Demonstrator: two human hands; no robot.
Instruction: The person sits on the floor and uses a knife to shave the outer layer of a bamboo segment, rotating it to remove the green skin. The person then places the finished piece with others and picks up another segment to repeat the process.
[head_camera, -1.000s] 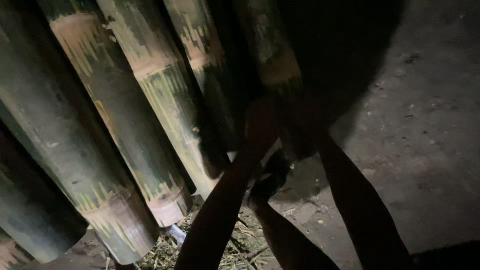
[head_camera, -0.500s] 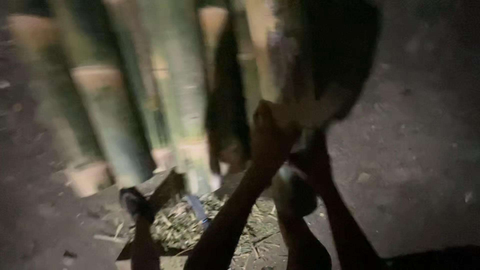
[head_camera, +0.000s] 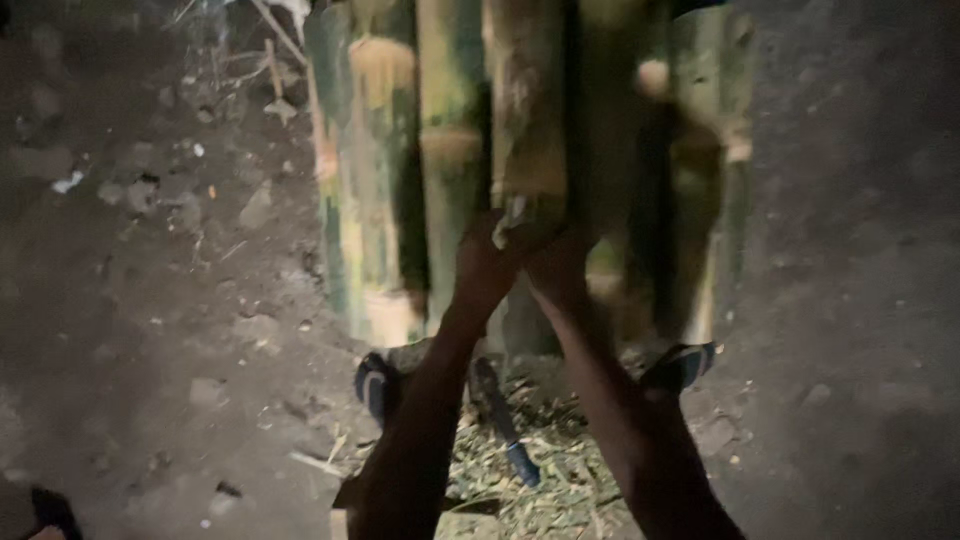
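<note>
Bamboo pole (head_camera: 530, 130) stands near upright at the centre of my view, its cut lower end at about 12 o'clock from my wrists. My left hand (head_camera: 485, 265) and right hand (head_camera: 560, 265) meet at that end, both wrapped on it; the fingers look closed around the pole, though blur and shadow hide the fingertips. More poles (head_camera: 375, 180) lean side by side at 10 to 2 o'clock, touching one another. Below my arms, at 6 o'clock, a knife (head_camera: 505, 420) with a dark blade and blue handle lies on a heap of shavings (head_camera: 545, 470). Blue sandals (head_camera: 680, 365) show at 5 and 7 o'clock, either side of the heap. Dirt ground (head_camera: 150, 300) with small stones fills the left.

Against half a second ago, the view has swung: the poles now sit higher and more central, the gripped pole has turned from tilted toward upright, and the knife has come out from behind my arms. A second ago the poles ran slanted from upper left, and my hands sat further right.
</note>
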